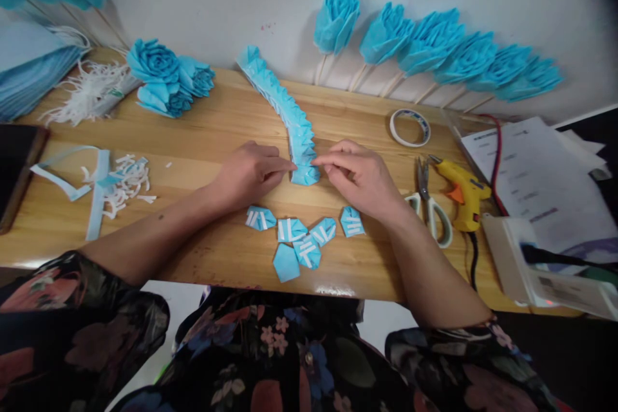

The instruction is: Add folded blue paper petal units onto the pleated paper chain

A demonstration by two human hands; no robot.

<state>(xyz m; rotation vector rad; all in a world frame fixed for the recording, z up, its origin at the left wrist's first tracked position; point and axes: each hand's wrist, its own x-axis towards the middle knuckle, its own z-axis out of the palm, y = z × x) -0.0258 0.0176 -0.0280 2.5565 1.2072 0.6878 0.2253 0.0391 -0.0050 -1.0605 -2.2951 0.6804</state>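
A long strip of overlapping folded blue petals point(293, 119) lies on the wooden table, curving from the wall toward me. My left hand point(253, 174) is at the left edge of its near end, index finger pressed there and the other fingers curled. On the opposite edge, my right hand point(360, 174) has its index fingertip on the strip, thumb just beside it. Between them the near end is held flat. Close below my hands lie several folded blue pieces point(308, 251) with white tape strips, and a plain blue pentagon point(286, 264).
Scissors point(425, 190), a yellow glue gun point(461, 187) and a tape roll point(409, 128) lie right, near a white box point(512, 257) and papers point(521, 167). Stemmed blue flowers point(434, 42) lean on the wall. Left are blue flowers point(161, 74), scraps point(128, 183) and a phone point(19, 170).
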